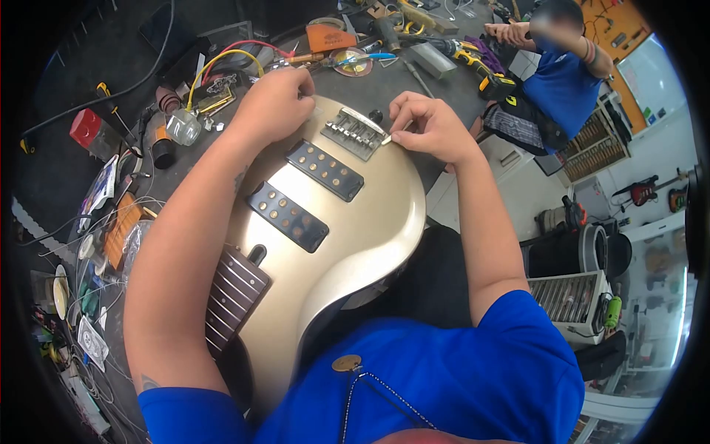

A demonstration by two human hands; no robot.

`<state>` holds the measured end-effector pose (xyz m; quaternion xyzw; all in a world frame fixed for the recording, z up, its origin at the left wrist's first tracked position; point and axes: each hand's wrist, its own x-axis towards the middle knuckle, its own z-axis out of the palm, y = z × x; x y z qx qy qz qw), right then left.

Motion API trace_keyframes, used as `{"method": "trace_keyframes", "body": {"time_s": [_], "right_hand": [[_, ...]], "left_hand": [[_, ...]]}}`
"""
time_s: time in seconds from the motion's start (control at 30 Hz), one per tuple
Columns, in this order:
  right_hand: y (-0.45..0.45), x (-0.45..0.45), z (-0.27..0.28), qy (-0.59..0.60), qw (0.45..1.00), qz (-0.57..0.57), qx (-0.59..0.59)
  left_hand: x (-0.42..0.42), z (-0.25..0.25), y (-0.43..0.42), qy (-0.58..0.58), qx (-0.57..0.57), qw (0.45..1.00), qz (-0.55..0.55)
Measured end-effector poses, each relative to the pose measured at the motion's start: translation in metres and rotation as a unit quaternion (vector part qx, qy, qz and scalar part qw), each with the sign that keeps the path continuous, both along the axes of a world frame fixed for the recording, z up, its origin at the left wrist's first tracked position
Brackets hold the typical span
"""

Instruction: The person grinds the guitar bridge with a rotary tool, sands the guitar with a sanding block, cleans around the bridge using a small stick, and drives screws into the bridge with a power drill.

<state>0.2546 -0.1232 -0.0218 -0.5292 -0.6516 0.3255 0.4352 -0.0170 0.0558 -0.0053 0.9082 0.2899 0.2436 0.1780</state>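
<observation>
A gold electric guitar body (362, 244) lies across the bench edge and my lap. Two black pickups (324, 172) and a metal bridge (355, 135) are set in its top; part of the dark fretboard (235, 292) shows below my left forearm. My right hand (433, 129) is closed in a pinch on a small pale piece (387, 139) beside the bridge's right corner; its exact kind is unclear. Over the body's upper left edge, my left hand (277, 103) has curled fingers. Whatever they grip is hidden.
Crowded tools and cables cover the dark bench, including a glass jar (183, 127), an orange block (330, 38) and a yellow-black power tool (484, 74). Another person in a blue shirt (566, 92) is at the upper right. A drawer cabinet (569, 300) stands at right.
</observation>
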Motion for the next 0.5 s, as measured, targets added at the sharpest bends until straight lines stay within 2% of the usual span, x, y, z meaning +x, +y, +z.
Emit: {"method": "trace_keyframes", "body": {"time_s": [0.13,0.23,0.5], "right_hand": [[-0.006,-0.015,0.001,-0.03,0.999,0.027,0.018],[-0.012,-0.026,0.01,-0.086,0.996,0.006,0.035],[-0.013,-0.023,0.007,-0.096,0.995,-0.02,0.031]], "left_hand": [[0.0,-0.002,0.001,0.0,0.01,1.0,0.0],[0.0,0.0,0.0,0.004,-0.002,1.0,0.001],[0.0,-0.002,0.001,-0.001,-0.009,1.0,0.0]]}}
